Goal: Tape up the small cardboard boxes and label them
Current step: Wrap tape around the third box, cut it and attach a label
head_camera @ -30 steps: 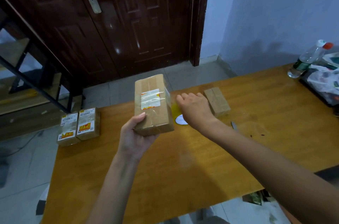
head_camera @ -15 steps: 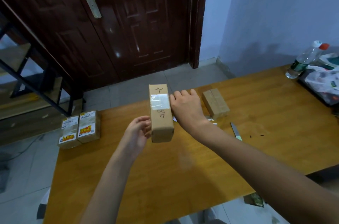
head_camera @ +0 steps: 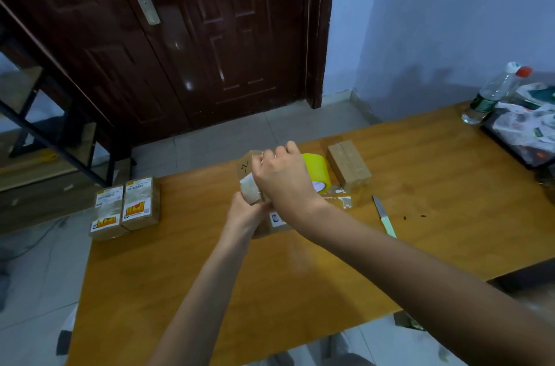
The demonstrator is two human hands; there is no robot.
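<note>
Dark wooden door behind, a cardboard box is held above the desk centre, gripped underneath by the left hand, right hand curled over it; yellow tape roll lies at two o'clock.

Both hands, left and right, grip a cardboard box above the wooden surface; yellow tape roll just behind
</note>
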